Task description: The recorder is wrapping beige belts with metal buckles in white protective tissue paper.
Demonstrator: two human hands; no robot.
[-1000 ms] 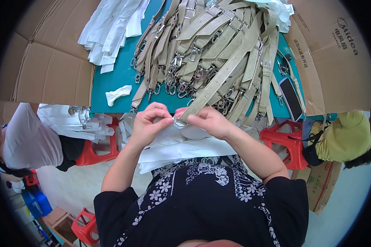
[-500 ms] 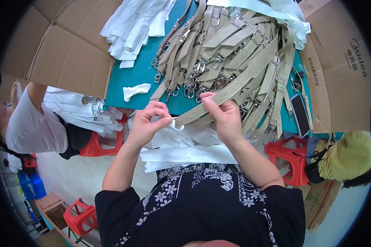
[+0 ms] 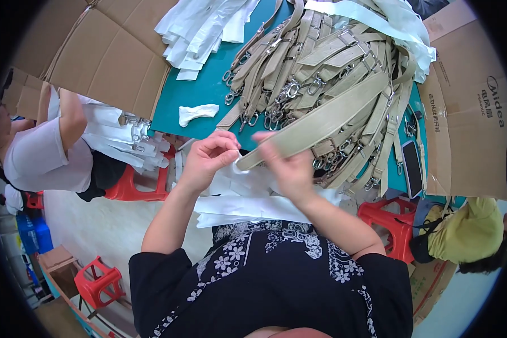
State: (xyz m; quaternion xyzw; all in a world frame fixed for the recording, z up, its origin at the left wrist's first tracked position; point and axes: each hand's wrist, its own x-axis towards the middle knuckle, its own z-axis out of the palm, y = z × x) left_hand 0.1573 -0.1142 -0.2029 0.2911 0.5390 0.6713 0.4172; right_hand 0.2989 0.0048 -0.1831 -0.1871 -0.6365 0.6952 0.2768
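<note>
"What is on the far left?"

"Left of the pile of tan straps (image 3: 335, 56), at the edge of the teal surface (image 3: 169, 104), is a cardboard box (image 3: 112, 62). Its panels hide whatever may be inside. Closer to the pile lie a stack of white sleeves (image 3: 200, 36) and a crumpled white scrap (image 3: 199, 114)."

"And the hands?"

"Both are in front of the pile. The left hand (image 3: 211, 160), nearer the pile's left edge, pinches a thin white film (image 3: 242, 169) at the tip of one strap (image 3: 321, 127). That strap slants from the pile's front down to those fingertips. The right hand (image 3: 287, 169), farther right, is blurred across the strap; I cannot tell whether it grips."

"How would the strap handle?"

"Probably light and bendable, with some spring, smooth-faced and hardly fragile. I would pinch the tip and steady the flat band farther up; metal clips elsewhere in the pile could snag. The film looks flimsy and easily torn."

"What is on the right?"

"Right of the pile, a dark-screened phone (image 3: 412, 169) rests on the surface, then another cardboard panel (image 3: 467, 152); nothing shows of any contents behind it."
</note>
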